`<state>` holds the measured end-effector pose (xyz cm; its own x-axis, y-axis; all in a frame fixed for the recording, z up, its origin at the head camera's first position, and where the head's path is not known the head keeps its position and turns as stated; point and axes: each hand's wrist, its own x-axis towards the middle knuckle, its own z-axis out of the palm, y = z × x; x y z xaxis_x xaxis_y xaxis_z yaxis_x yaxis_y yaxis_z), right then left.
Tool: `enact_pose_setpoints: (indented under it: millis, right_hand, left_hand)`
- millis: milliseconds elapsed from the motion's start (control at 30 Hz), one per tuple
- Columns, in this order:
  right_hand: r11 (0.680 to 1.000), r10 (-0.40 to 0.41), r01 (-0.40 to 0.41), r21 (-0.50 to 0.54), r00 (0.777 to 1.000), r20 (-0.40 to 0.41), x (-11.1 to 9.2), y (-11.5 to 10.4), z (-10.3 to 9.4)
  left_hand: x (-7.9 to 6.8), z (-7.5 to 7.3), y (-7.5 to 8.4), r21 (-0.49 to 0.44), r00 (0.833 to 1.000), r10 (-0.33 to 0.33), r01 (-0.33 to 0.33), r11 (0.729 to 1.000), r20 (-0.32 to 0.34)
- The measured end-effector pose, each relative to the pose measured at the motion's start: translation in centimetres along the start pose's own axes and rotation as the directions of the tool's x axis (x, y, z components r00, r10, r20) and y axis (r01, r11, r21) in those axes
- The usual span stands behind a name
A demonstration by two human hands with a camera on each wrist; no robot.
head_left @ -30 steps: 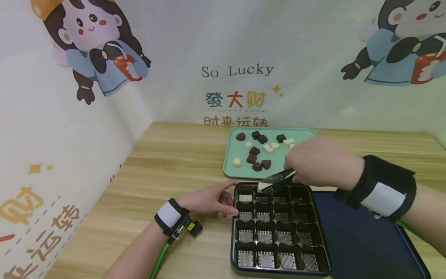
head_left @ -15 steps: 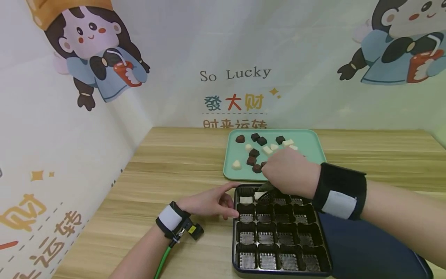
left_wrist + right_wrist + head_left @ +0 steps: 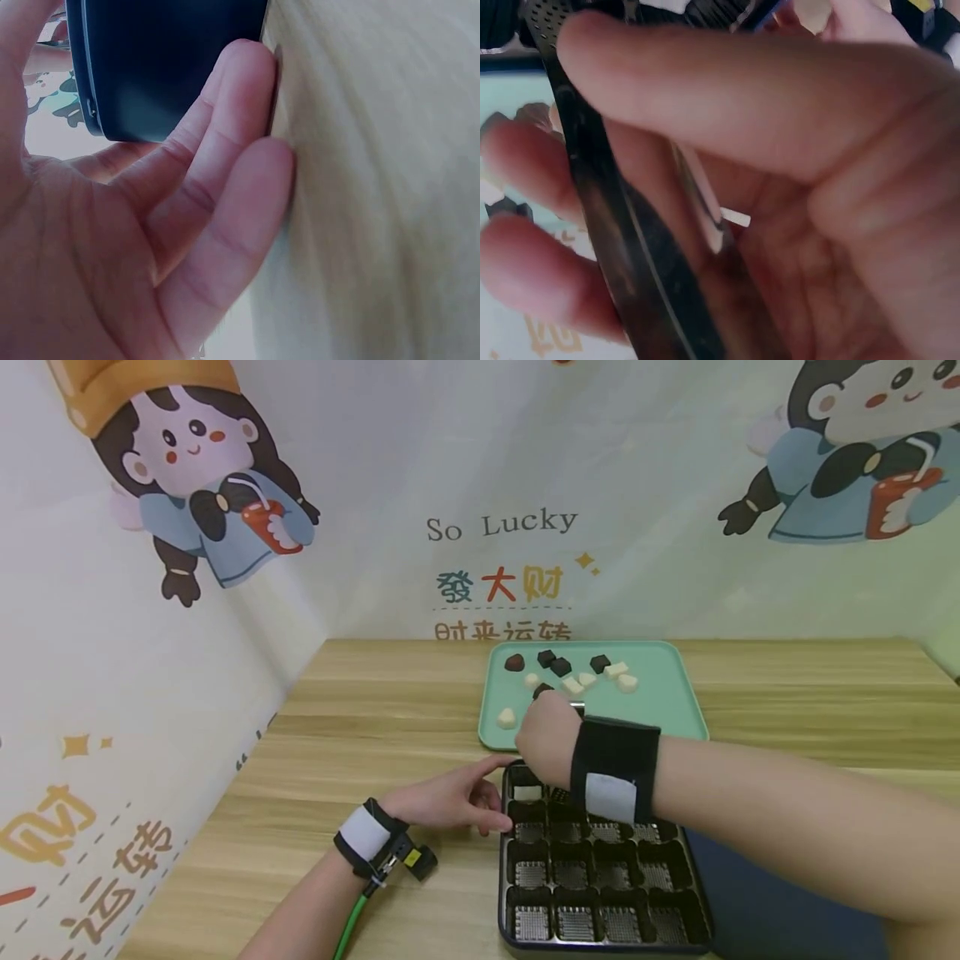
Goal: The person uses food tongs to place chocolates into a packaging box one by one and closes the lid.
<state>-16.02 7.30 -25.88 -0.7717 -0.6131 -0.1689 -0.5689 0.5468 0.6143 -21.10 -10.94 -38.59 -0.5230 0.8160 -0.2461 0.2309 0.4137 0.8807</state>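
Table (image 3: 300, 777): pale wood-grain.
Tray (image 3: 678, 689): mint-green, rectangular; dark chocolates (image 3: 560, 667) and white chocolates (image 3: 627, 682) on it.
Box (image 3: 607, 948): black, rectangular, gridded; white block (image 3: 527, 793) in back-left compartment.
Right hand (image 3: 551, 739): gripping black perforated metal tongs (image 3: 622, 225) at box's back row.
Left hand (image 3: 446, 797): fingers loose, touching box's left side.

left grip (image 3: 442, 797): fingers loosely spread | right grip (image 3: 547, 739): fingers curled | right forearm (image 3: 772, 806): reaching leftward

Black-and-white wristbands (image 3: 617, 764), green cable (image 3: 350, 927)
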Motion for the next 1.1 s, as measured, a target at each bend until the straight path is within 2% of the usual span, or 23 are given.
enact_pose_setpoints:
  millis: [67, 167, 233, 300, 367, 433, 467, 533, 600, 667, 733, 867, 967, 1100]
  right_hand:
    - [1.000, -0.001, 0.000, 0.023, 1.000, 0.016, -0.1, 0.3, -0.2]
    - [0.995, -0.029, 0.030, 0.097, 1.000, -0.008, -1.0, 1.5, -0.6]
    - [0.983, -0.041, 0.036, 0.177, 0.999, 0.022, -1.8, 2.8, -0.8]
    - [0.952, -0.037, 0.011, 0.306, 0.996, 0.082, -2.6, 4.6, -0.8]
    - [0.916, -0.016, -0.032, 0.401, 0.993, 0.117, -3.5, 6.6, -0.1]
    - [0.886, 0.031, -0.080, 0.456, 0.993, 0.113, -4.2, 8.7, 1.1]
    - [0.881, 0.066, -0.103, 0.463, 0.993, 0.095, -4.4, 9.6, 1.8]
    - [0.894, 0.127, -0.130, 0.430, 0.991, 0.035, -4.6, 11.1, 3.4]
    - [0.896, 0.185, -0.173, 0.410, 0.983, 0.012, -4.4, 12.1, 4.9]
    - [0.880, 0.222, -0.214, 0.424, 0.975, 0.032, -3.8, 12.5, 6.2]
    - [0.850, 0.227, -0.242, 0.468, 0.970, 0.089, -3.0, 12.5, 7.3]
    - [0.758, 0.212, -0.313, 0.572, 0.948, 0.237, -0.9, 11.8, 8.5]
    - [0.712, 0.214, -0.359, 0.604, 0.929, 0.301, 0.6, 11.3, 9.0]
    - [0.693, 0.211, -0.395, 0.604, 0.911, 0.354, 1.8, 11.0, 9.3]
  left_hand:
    - [0.0, 0.0, -0.1, 0.001, 1.000, -0.001, 0.001, 1.000, -0.001]
    - [0.1, 0.1, -0.1, 0.003, 1.000, 0.001, -0.001, 1.000, -0.007]
    - [0.1, 0.1, -0.1, 0.012, 1.000, 0.005, -0.005, 1.000, -0.012]
    - [0.2, 0.1, 0.0, 0.020, 1.000, 0.005, -0.005, 1.000, -0.014]
    - [0.2, 0.2, 0.0, 0.022, 1.000, 0.004, -0.004, 1.000, -0.015]
    - [0.2, 0.2, 0.0, 0.023, 1.000, -0.002, 0.002, 1.000, -0.017]
    - [0.2, 0.2, 0.0, 0.022, 1.000, -0.005, 0.005, 1.000, -0.020]
    - [0.1, 0.3, -0.1, 0.024, 1.000, -0.011, 0.012, 1.000, -0.027]
    - [0.0, 0.4, -0.2, 0.030, 0.999, -0.012, 0.013, 0.999, -0.033]
    - [-0.2, 0.3, -0.3, 0.035, 0.999, -0.016, 0.017, 0.999, -0.034]
    - [-0.3, 0.4, -0.4, 0.034, 0.999, -0.018, 0.019, 0.999, -0.031]
    - [-0.4, 0.4, -0.5, 0.014, 0.999, -0.022, 0.022, 1.000, -0.027]
    - [-0.3, 0.3, -0.5, 0.014, 0.999, -0.017, 0.017, 1.000, -0.027]
    - [-0.2, 0.2, -0.3, 0.016, 1.000, -0.009, 0.009, 1.000, -0.026]
